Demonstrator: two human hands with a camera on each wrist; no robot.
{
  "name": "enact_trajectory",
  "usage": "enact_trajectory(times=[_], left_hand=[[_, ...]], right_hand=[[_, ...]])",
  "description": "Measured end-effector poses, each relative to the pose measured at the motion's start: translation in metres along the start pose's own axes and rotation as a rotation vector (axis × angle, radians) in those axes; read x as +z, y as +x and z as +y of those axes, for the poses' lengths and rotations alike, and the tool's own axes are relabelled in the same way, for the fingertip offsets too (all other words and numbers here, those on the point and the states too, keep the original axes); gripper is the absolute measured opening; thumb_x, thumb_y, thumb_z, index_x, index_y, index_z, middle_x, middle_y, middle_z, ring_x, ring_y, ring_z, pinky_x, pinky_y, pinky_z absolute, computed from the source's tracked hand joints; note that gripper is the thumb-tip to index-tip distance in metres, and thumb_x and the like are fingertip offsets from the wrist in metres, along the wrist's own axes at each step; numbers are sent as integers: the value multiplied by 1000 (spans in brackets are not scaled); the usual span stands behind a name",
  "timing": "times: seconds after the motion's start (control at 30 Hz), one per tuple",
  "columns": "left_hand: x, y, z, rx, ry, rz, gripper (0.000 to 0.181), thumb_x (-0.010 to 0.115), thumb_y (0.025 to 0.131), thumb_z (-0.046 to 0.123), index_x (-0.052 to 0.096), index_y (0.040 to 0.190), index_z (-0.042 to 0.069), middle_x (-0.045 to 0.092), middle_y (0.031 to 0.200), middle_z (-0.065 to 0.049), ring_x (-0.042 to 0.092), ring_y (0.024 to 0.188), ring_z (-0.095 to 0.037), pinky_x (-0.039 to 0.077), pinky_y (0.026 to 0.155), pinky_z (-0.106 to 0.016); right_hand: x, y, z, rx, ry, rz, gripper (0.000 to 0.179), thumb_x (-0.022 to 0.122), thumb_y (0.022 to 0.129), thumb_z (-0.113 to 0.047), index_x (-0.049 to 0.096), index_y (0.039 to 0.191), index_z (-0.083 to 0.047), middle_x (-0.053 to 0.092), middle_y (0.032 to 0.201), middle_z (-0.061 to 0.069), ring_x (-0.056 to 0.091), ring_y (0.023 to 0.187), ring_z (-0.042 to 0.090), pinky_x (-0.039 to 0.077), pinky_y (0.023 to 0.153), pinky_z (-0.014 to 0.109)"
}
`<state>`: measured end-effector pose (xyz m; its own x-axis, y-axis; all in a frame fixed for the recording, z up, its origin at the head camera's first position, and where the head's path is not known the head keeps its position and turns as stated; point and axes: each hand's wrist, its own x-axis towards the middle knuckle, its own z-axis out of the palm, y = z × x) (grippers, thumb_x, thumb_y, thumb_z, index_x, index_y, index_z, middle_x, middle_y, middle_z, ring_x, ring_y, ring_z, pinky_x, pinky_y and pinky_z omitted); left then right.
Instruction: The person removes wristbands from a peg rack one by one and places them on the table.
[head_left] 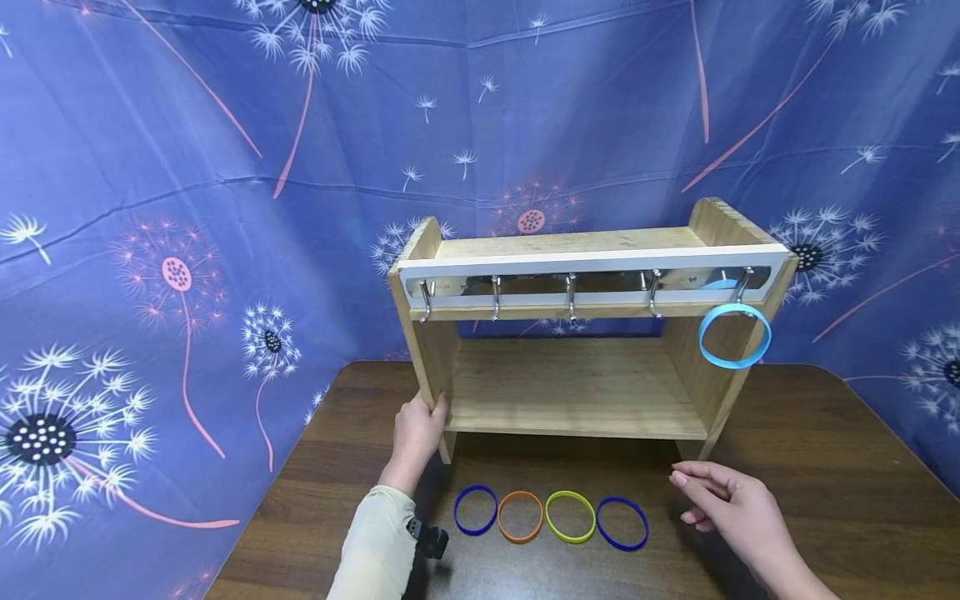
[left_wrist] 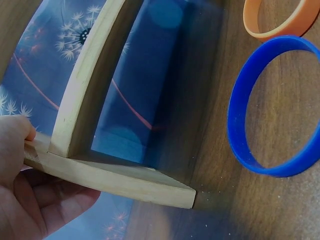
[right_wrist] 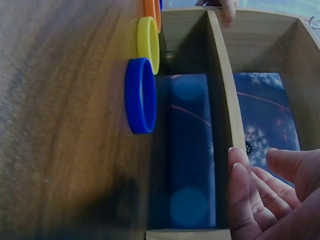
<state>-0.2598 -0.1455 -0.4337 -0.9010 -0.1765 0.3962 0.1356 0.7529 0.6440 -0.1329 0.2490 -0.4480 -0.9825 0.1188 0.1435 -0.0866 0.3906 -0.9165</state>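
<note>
A wooden shelf rack point(head_left: 570, 387) stands on the table, with a row of metal hooks point(head_left: 572, 296) along its upper front rail. My left hand point(head_left: 417, 437) grips the lower part of its left side panel point(left_wrist: 135, 189), thumb on one face and fingers on the other. A light blue silicone wristband point(head_left: 735, 364) hangs from the rightmost hook. In front of the rack lie two dark blue wristbands point(head_left: 476, 532), one orange wristband point(head_left: 520, 540) and one yellow-green wristband point(head_left: 570, 538). My right hand point(head_left: 738, 512) holds nothing, its fingers loosely bent, right of the wristbands.
The brown wooden table point(head_left: 817, 450) extends on both sides of the rack. Behind it hangs a blue dandelion-print cloth point(head_left: 300, 233). A small black camera point(head_left: 429, 537) is strapped at the left wrist.
</note>
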Motion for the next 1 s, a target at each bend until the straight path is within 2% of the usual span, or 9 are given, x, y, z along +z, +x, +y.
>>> enact_trajectory(times=[0.23,0.47,0.7,1.0], left_hand=[[-2,0,1,4,-4,-4,26,60,94,31,64,89,6,68,75,-20,65,67,-38,48,58,-49],[-1,0,1,1,0,-5,25,60,94,31,64,87,7,68,74,-19,65,66,-36,48,58,-49],[-1,0,2,-2,-3,-11,26,60,95,32,64,87,7,68,74,-18,65,66,-35,48,58,-48],[-2,0,2,-6,-7,-8,26,60,95,31,63,85,7,67,72,-17,65,66,-36,48,58,-48]], right_hand=[[-9,5,-10,-56,2,23,24,64,95,-15,66,113,0,72,89,-15,68,62,20,54,55,30],[-16,8,-19,-99,3,29,33,63,96,-17,61,118,8,74,86,-9,69,64,20,54,57,30],[-23,13,-28,-163,36,60,32,62,96,-13,60,119,9,73,92,-12,69,65,17,54,57,29],[-33,20,-40,-218,222,104,25,62,95,-5,65,119,1,74,98,-9,70,64,14,53,55,25]])
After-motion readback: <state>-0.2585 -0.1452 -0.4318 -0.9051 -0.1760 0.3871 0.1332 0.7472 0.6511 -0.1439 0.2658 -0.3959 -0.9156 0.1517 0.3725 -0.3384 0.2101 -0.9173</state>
